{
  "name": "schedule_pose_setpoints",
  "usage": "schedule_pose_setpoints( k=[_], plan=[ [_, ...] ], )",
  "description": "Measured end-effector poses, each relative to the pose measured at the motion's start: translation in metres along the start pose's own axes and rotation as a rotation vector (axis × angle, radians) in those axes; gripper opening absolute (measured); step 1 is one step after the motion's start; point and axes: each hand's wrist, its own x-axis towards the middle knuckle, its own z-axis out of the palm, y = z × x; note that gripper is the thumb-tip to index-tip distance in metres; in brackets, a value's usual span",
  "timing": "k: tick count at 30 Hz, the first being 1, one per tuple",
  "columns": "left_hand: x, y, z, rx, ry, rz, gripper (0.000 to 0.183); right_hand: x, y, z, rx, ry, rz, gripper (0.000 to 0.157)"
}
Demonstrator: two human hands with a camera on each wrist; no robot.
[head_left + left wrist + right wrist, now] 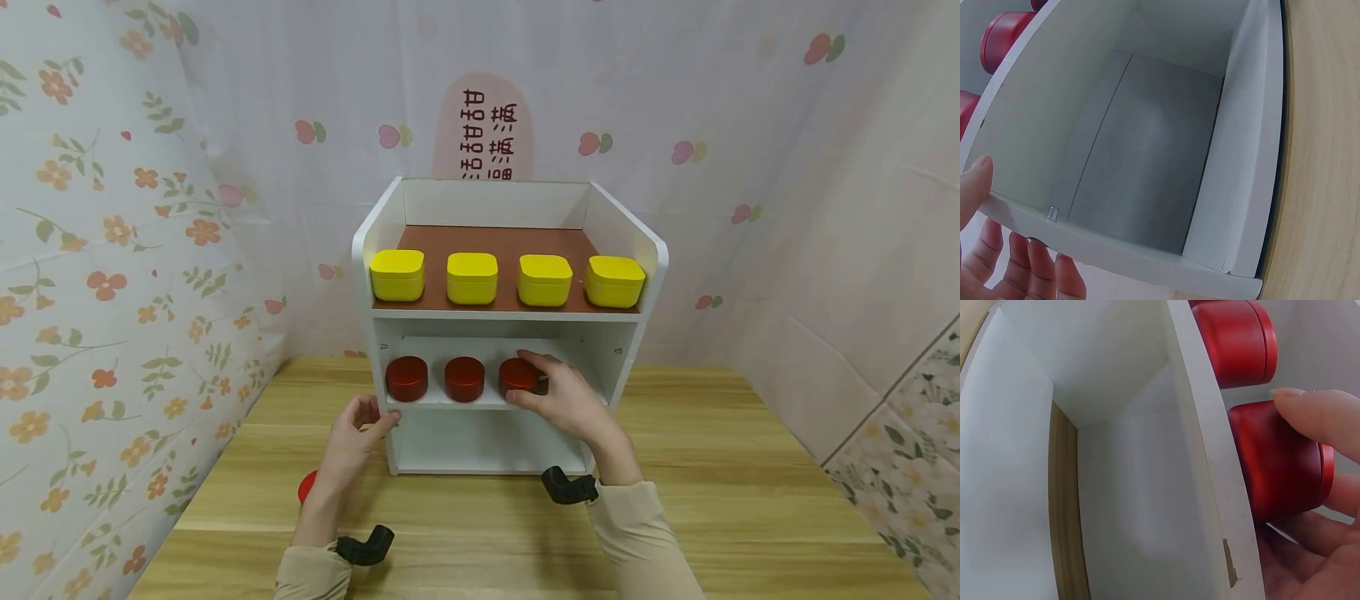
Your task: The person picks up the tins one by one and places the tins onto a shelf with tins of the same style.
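Observation:
On the middle shelf of a white shelf unit [487,437] stand three round red tins. My right hand [558,396] holds the rightmost red tin [1282,462], thumb on one side and fingers curled round the other, its base at the shelf board. The middle red tin [464,379] and the left red tin [407,379] stand untouched beside it. At the unit's left side panel, my left hand [352,442] grips the front edge. In the left wrist view its thumb is inside and its fingers [1041,269] lie along the outer face.
Several yellow lidded boxes [472,278] line the brown top shelf. Another red round thing [307,487] lies on the wooden table [750,500], partly behind my left forearm. A patterned curtain [300,233] hangs behind the unit. Below the tins is the bottom compartment [1129,487].

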Motion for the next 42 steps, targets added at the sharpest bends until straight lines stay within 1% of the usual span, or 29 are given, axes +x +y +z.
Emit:
schedule_pose_setpoints(
  k=[9,20,23,26,29,31,34,36,40,42],
  plan=[
    [0.002,-0.002,0.000,0.006,0.009,0.019,0.031,-0.001,0.000,0.000,0.016,-0.001,0.008,0.068],
    [0.002,-0.002,0.000,0.005,0.004,0.022,0.031,0.000,0.000,0.001,0.004,0.001,0.003,0.068],
    [0.002,-0.002,-0.001,0.008,0.003,0.022,0.031,-0.001,0.000,0.001,0.010,0.000,-0.007,0.072],
    [0.002,-0.002,-0.001,0.010,0.003,0.020,0.031,-0.004,-0.002,-0.002,0.005,0.007,-0.032,0.079],
    [0.002,-0.001,0.000,0.008,0.004,0.019,0.032,-0.009,-0.005,-0.005,-0.015,0.030,-0.057,0.085],
    [0.002,-0.001,0.000,0.004,0.005,0.018,0.032,-0.013,-0.009,-0.009,-0.033,0.052,-0.078,0.085],
    [0.002,-0.001,0.000,0.000,0.006,0.019,0.032,-0.020,-0.015,-0.015,-0.052,0.083,-0.100,0.078],
    [0.002,-0.001,0.000,-0.001,0.007,0.019,0.032,-0.024,-0.017,-0.019,-0.056,0.109,-0.124,0.070],
    [0.002,-0.001,0.000,0.003,0.015,0.022,0.031,-0.035,-0.017,-0.026,-0.021,0.168,-0.164,0.052],
    [0.002,-0.002,0.000,0.004,0.015,0.023,0.030,-0.042,-0.014,-0.029,-0.006,0.201,-0.169,0.048]
  ],
)
